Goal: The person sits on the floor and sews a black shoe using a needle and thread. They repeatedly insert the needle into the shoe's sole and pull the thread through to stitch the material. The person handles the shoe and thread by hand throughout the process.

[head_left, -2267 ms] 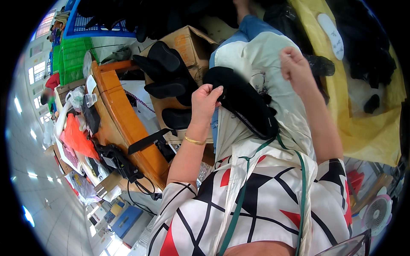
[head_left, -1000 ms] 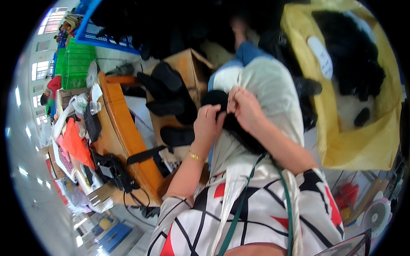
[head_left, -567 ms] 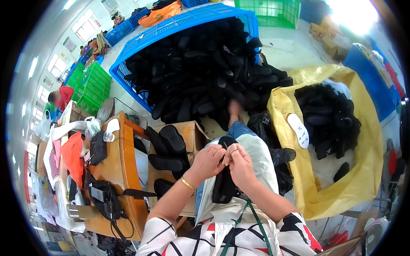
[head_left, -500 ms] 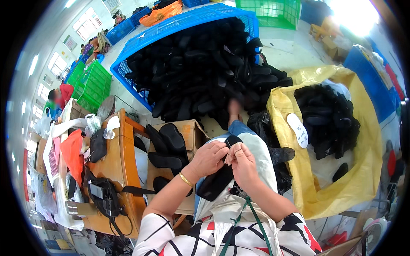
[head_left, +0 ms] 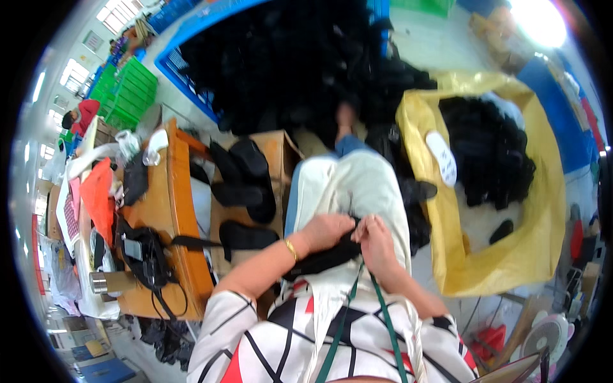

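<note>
a black shoe piece (head_left: 322,258) is held on the lap, over a pale apron (head_left: 357,185). the left hand (head_left: 325,230) and the right hand (head_left: 378,246) are both closed on it. it is likely being checked; a firm pinch seems needed next. a white oval label (head_left: 442,157) lies in the yellow bag (head_left: 511,255). a brown box (head_left: 274,153) stands by the wooden bench (head_left: 175,191).
</note>
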